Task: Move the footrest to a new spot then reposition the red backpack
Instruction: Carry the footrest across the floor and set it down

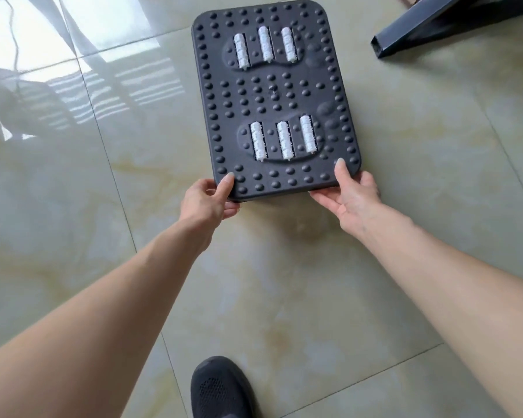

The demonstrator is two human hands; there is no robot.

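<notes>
Head view, footrest: I see the dark studded footrest [272, 95] in the middle of the tiled floor [103, 206], running from near to far, with six white rollers [284, 140] set in two foot-shaped hollows
Head view, left grip: my left hand [207, 200] is closed on the near left corner, thumb on the top face, fingers curled under the edge
Head view, right grip: my right hand [355, 196] is closed on the near right corner the same way, thumb on top, fingers below
Head view, lift state: I cannot tell whether the footrest is clear of the floor or resting on it
Head view, surroundings: a dark metal leg [411, 34] lies at far right, well apart from the footrest; my dark shoe [221, 387] is near, at the bottom edge
Head view, red backpack: not in view
Step, as I judge it: the footrest move is in hand; the backpack part is not yet done
Risk: both holds sit on one short edge, so the far end could sag and slip out
Risk: swinging right could knock that leg; the glossy tiles may let it skid when set down
</notes>
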